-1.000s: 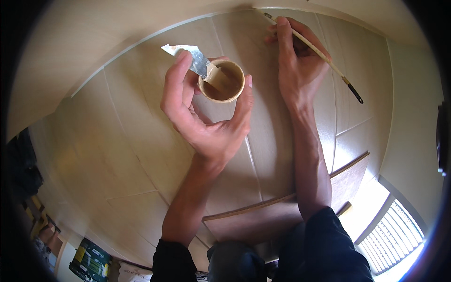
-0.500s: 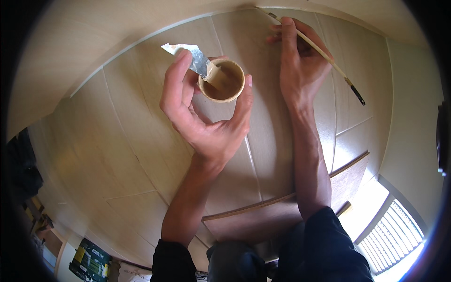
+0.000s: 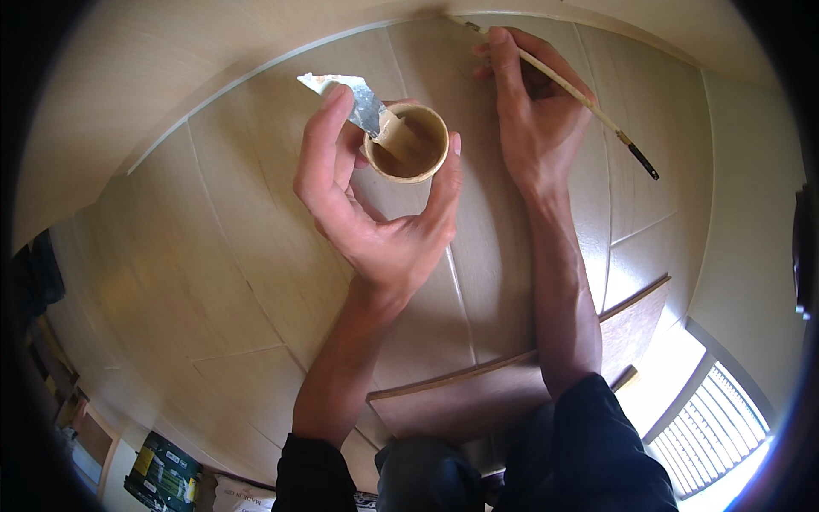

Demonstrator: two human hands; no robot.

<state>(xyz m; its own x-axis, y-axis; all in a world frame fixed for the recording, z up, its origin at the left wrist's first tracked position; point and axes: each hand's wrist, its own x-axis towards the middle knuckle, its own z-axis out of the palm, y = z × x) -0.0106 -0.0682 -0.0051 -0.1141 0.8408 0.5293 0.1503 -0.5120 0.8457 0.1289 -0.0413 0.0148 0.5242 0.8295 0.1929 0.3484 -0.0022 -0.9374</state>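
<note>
My left hand [image 3: 375,213] is wrapped round a small paper cup [image 3: 426,162] that has some brownish, paint-like stuff inside. A putty knife [image 3: 367,107] with a smeared metal blade leans in the cup, and my left fingers steady its blade against the rim. My right hand [image 3: 542,119] is closed on a thin paintbrush [image 3: 567,85] with a pale handle and a black end. The brush's tip reaches the far edge of the floor, at the white joint line [image 3: 341,36] along the wall base. My hand partly covers the handle.
Wood-look floor tiles [image 3: 256,256] spread beneath my hands, and a pale wall [image 3: 171,60] curves along the far side. A brown board [image 3: 469,397] lies close to my knees. At lower right stands a white slatted grille [image 3: 712,427]; a dark green package [image 3: 162,469] lies lower left.
My right hand and the paintbrush have shifted a little to the left along the wall base. The cup and putty knife have moved very slightly right and up.
</note>
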